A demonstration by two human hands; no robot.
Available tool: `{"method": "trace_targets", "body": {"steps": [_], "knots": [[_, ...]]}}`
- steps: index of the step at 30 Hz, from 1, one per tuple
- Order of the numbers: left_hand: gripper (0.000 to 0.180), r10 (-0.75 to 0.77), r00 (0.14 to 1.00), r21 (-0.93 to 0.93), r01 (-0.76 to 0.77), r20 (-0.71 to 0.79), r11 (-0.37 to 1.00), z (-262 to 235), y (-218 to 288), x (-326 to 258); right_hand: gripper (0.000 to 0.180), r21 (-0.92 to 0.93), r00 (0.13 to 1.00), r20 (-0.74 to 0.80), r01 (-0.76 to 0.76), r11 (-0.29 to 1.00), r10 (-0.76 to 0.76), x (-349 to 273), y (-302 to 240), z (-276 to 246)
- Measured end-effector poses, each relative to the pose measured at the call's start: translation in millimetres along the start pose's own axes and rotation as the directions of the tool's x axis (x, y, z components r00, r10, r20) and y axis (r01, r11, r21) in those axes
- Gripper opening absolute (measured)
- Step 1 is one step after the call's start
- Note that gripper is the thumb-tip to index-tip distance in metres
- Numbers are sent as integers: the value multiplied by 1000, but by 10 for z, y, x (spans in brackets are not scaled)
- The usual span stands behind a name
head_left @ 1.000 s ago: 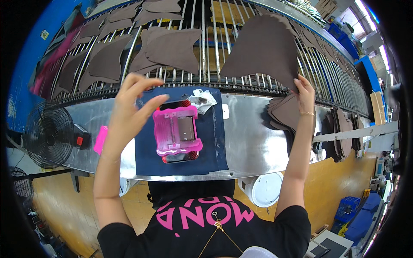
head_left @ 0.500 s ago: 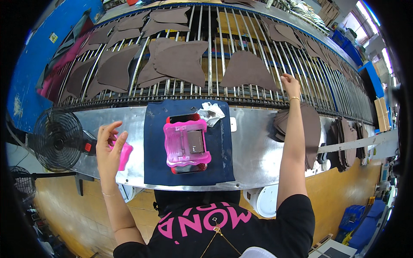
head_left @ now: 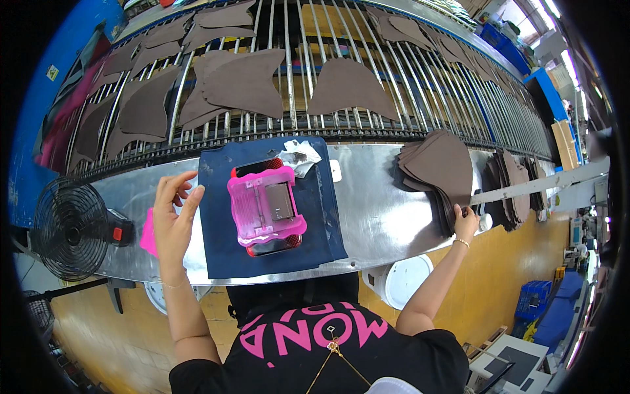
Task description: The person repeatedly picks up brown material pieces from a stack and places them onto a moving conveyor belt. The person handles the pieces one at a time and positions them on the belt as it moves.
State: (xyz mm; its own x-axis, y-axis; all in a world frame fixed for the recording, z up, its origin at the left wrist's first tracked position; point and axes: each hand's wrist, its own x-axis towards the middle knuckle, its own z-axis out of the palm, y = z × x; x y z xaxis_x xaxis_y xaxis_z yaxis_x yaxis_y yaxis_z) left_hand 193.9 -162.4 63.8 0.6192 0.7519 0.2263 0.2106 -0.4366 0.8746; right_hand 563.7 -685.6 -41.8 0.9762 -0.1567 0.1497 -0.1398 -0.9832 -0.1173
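On the steel bench (head_left: 374, 197), the left hand (head_left: 172, 220) hovers with fingers spread wide and loosely curled — nothing in its grasp. It hangs right at the left edge of the navy mat (head_left: 269, 217), fingertips just touching or nearly touching that edge; I cannot tell which. A flat pink piece (head_left: 147, 233) peeks out from behind the palm, lying on the steel.

Centre of the mat — a pink clamp device (head_left: 266, 209), translucent, with a grey metal plate in its middle and a red-and-black base showing under it. A crumpled white scrap (head_left: 300, 156) sits at the mat's upper right corner.

Over on the other side, the right hand (head_left: 466, 222) is stretched well away, fingers pinched closed on the lower edge of a stack of brown cut pieces (head_left: 438, 172), fanned out on the bench's right end. More brown stacks (head_left: 510, 190) lie just beyond it, with a pale bar crossing over them.

Behind the bench, a rack of metal rods (head_left: 289, 72) curves across the top, with single brown pieces (head_left: 243, 82) laid out flat upon it, spaced apart. A black fan (head_left: 72, 230) stands at the bench's left end, near the left hand. Below the bench, a white round bucket (head_left: 403, 281) sits on the yellow floor.
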Motion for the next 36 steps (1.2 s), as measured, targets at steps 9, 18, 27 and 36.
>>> {"method": "trace_targets", "body": {"steps": [9, 18, 27, 36], "knots": [[25, 34, 999, 67, -33, -21, 997, -146, -41, -120, 70, -57, 981, -46, -192, 980, 190, 31, -249, -252], [25, 35, 999, 41, -35, 1, 999, -174, -31, -117, 29, 304, 997, -50, 67, 950, -54, -117, -726, -1072], [39, 214, 971, -124, -226, -103, 966, 345, 505, 210, 24, 900, 866, -336, 412, 146, -371, -1035, -2131, -1884], [24, -63, 997, -422, 40, -41, 906, -511, 415, 90, 20, 927, 551, -375, 226, -299, -746, -1781, -3197, -1270]]}}
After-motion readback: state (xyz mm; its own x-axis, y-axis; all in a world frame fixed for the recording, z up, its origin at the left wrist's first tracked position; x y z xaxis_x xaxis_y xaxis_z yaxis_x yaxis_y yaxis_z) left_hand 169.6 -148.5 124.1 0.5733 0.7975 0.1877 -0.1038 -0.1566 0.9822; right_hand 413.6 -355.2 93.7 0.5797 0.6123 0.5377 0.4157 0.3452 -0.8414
